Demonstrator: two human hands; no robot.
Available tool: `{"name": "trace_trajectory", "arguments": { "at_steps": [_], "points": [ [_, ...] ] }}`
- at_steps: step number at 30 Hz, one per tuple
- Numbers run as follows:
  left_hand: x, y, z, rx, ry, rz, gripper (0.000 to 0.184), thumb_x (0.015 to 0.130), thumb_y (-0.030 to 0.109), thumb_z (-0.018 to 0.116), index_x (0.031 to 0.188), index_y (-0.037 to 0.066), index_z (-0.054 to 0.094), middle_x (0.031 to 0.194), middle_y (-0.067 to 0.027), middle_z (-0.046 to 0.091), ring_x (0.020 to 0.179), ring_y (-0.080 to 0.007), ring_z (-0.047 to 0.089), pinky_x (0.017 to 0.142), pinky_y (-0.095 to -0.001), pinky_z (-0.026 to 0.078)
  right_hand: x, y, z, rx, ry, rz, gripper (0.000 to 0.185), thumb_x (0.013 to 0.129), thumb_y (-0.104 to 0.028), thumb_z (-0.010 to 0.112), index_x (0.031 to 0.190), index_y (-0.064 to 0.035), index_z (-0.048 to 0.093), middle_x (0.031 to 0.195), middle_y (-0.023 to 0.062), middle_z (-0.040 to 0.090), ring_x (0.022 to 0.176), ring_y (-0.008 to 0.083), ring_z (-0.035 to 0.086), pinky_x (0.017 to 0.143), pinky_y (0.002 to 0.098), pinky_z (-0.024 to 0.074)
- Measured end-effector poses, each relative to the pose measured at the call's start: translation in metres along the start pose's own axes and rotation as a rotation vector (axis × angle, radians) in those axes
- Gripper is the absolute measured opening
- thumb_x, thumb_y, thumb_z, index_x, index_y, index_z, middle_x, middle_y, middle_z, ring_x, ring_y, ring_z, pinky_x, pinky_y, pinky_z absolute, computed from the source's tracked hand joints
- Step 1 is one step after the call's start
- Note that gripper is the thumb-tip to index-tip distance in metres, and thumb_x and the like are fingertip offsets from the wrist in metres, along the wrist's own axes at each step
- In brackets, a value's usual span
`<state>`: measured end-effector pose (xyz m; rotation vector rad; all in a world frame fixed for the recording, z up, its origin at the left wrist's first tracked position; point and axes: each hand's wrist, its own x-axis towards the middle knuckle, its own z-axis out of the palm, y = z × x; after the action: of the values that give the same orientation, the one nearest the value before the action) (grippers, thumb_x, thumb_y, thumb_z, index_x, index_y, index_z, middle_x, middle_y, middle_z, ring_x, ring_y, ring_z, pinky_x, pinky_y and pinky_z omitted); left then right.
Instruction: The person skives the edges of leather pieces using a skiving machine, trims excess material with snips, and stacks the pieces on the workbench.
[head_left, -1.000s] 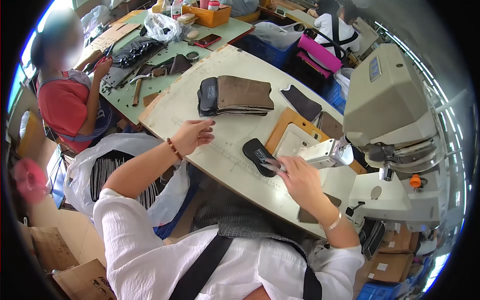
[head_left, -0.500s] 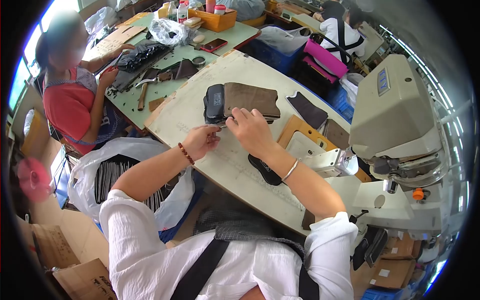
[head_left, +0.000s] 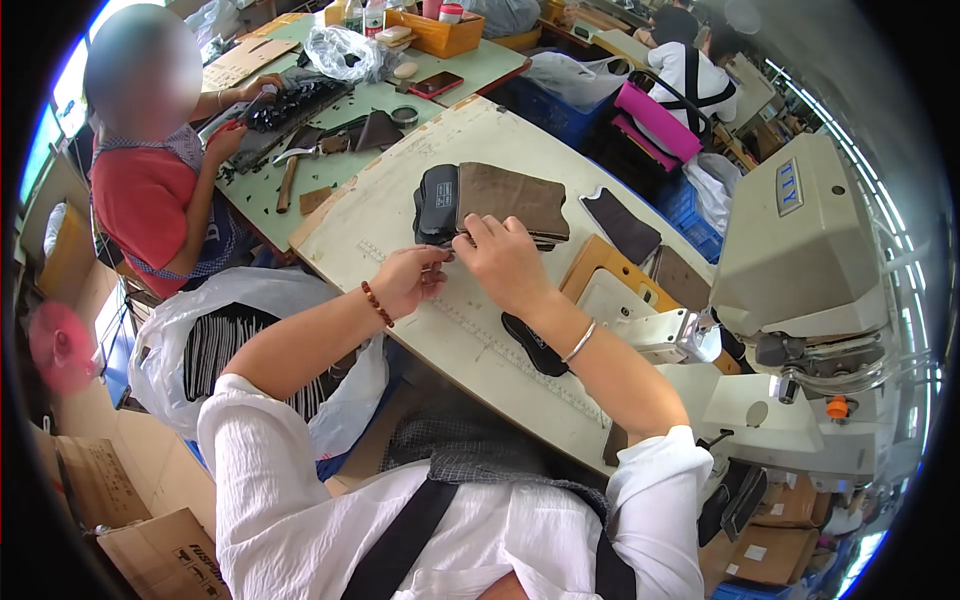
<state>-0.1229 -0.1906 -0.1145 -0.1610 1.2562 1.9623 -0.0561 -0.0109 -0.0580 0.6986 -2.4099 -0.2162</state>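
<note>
My left hand [head_left: 410, 280], with a beaded bracelet on its wrist, is closed in a pinch just in front of the stack; whatever is between its fingertips is too small to name. Close beside it, my right hand [head_left: 502, 262] has curled fingers at the stack's near edge, and what they grip is hidden. The stack consists of brown flat pieces [head_left: 512, 202] with wavy-cut ends. Black padded pieces [head_left: 437, 208] with pale printing lie at its left end. Partly under my right forearm is another black piece [head_left: 535, 345].
A sewing machine [head_left: 790, 235] stands to the right, by a yellow-edged frame [head_left: 600, 265]. Dark cut pieces [head_left: 620, 222] lie behind it. A bag of stacked pieces [head_left: 160, 345] sits at lower left. A co-worker [head_left: 150, 220] handles black material at the green table [head_left: 330, 180].
The camera view has shifted slightly. My left fingertips have moved a little closer to my right hand at the stack's near edge. The co-worker's hands have shifted on the black material.
</note>
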Motion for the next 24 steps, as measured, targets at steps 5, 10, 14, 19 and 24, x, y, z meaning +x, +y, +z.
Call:
{"name": "trace_trajectory", "arguments": {
  "at_steps": [5,10,14,19,24],
  "points": [
    [0.002,-0.001,0.000,-0.005,0.004,-0.013,0.008,0.097,0.012,0.061,0.090,0.008,0.060,0.080,0.0001,0.053,0.068,-0.0126,0.052,0.062,-0.0280,0.046,0.001,-0.005,0.006,-0.033,-0.029,0.010,0.010,0.082,-0.015,0.064,0.089,-0.0082,0.063,0.109,0.0092,0.064,0.091,0.0206,0.061,0.077,0.0349,0.0447],
    [0.001,0.000,0.002,-0.012,0.014,-0.023,0.007,0.097,0.011,0.061,0.091,0.008,0.060,0.079,0.0005,0.053,0.068,-0.0119,0.052,0.062,-0.0275,0.046,0.002,-0.005,0.006,-0.020,-0.021,0.020,0.010,0.081,-0.014,0.064,0.089,-0.0084,0.063,0.106,0.0085,0.063,0.090,0.0206,0.061,0.076,0.0354,0.0442],
    [-0.004,0.000,-0.013,0.048,-0.098,-0.034,0.009,0.096,0.011,0.062,0.090,0.004,0.063,0.079,-0.0023,0.058,0.066,-0.0119,0.054,0.062,-0.0269,0.047,-0.002,-0.009,-0.010,-0.029,-0.021,0.074,0.010,0.081,-0.014,0.064,0.089,-0.0084,0.063,0.101,0.0064,0.060,0.088,0.0203,0.060,0.074,0.0357,0.0435],
    [-0.078,0.029,-0.042,1.022,-0.634,-0.152,0.015,0.093,0.014,0.064,0.090,0.002,0.072,0.077,-0.0042,0.067,0.067,-0.0150,0.065,0.063,-0.0291,0.051,-0.058,-0.032,-0.111,0.086,-0.165,0.277,0.011,0.082,-0.016,0.065,0.090,-0.0083,0.063,0.096,0.0066,0.056,0.089,0.0213,0.060,0.072,0.0370,0.0440],
    [-0.139,-0.001,-0.037,2.063,-0.434,0.383,0.018,0.085,0.029,0.074,0.092,0.012,0.077,0.080,-0.0056,0.071,0.077,-0.0291,0.069,0.068,-0.0396,0.054,-0.155,-0.044,-0.208,0.313,-0.355,0.645,0.026,0.076,-0.009,0.077,0.099,-0.0064,0.065,0.094,0.0078,0.058,0.080,0.0266,0.064,0.069,0.0381,0.0504]
  ]
}}
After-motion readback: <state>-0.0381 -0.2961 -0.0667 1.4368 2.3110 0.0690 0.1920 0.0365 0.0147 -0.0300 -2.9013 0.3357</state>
